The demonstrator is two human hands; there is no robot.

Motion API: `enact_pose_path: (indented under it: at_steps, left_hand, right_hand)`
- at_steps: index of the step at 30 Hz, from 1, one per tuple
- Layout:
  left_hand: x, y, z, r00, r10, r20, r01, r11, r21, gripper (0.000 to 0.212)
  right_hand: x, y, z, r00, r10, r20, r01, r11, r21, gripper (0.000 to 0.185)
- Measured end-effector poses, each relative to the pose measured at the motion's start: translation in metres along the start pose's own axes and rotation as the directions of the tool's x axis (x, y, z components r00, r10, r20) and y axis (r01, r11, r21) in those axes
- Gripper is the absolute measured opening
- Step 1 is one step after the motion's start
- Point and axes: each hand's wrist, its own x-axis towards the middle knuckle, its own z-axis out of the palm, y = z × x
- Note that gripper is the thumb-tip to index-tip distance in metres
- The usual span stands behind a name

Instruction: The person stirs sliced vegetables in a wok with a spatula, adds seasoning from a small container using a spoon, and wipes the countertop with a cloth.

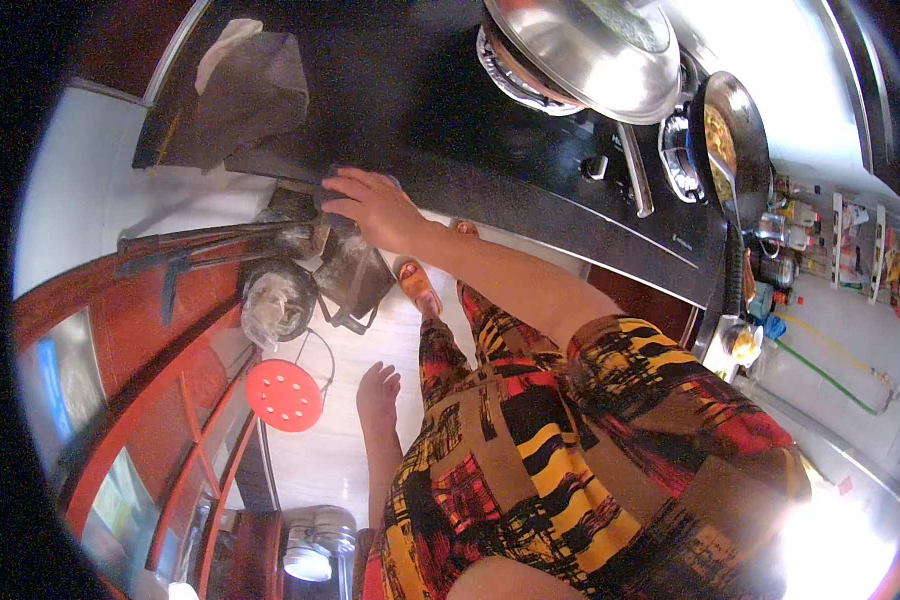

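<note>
My right hand (371,206) reaches across to the front edge of the black countertop (420,161), back up, fingers over a dark, blurred object that is mostly hidden; whether it grips it is unclear. Just below that hand is a dark container or bag with a strap or handle (352,277). My left hand (380,390) hangs low over the pale floor, fingers slightly apart, holding nothing. A round red board with several holes (284,395) lies left of it. A pot or bin with a plastic liner (277,304) stands above the board.
A lidded pan (607,60) sits on the gas hob at the top; a wok (742,135) with food and a spatula is right of it. A grey-brown cloth (255,90) lies on the counter's left end. Red-framed glass cabinets (187,420) line the left side. Steel containers (311,551) stand below.
</note>
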Motion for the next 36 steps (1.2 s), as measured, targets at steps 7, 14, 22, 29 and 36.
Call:
enact_pose_path:
  at_steps: [7, 14, 22, 29, 36]
  left_hand:
    - [0.008, 0.001, -0.016, 0.993, 0.112, 0.045, -0.116, 0.988, 0.100, 0.031]
    - [0.010, -0.015, -0.025, 1.000, 0.002, -0.010, -0.003, 0.995, -0.099, 0.034]
    - [-0.012, -0.006, -0.003, 0.990, 0.135, -0.046, -0.139, 0.984, -0.108, 0.034]
    - [-0.011, -0.054, -0.039, 0.987, 0.006, -0.159, -0.039, 0.977, -0.211, 0.039]
    - [-0.005, -0.026, 0.001, 0.998, 0.057, 0.029, -0.054, 0.994, -0.097, 0.038]
  right_hand:
    - [-0.168, 0.094, -0.076, 0.949, 0.316, 0.013, -0.280, 0.860, -0.427, 0.046]
    - [-0.011, 0.041, -0.031, 0.974, 0.225, -0.017, -0.218, 0.914, -0.343, 0.047]
    - [0.131, 0.095, -0.035, 0.846, 0.004, -0.534, -0.026, 0.999, -0.033, 0.035]
    - [0.130, 0.126, -0.023, 0.885, 0.384, -0.264, -0.455, 0.835, -0.309, 0.048]
    - [0.048, 0.014, 0.041, 0.979, -0.185, -0.082, 0.181, 0.982, -0.057, 0.046]
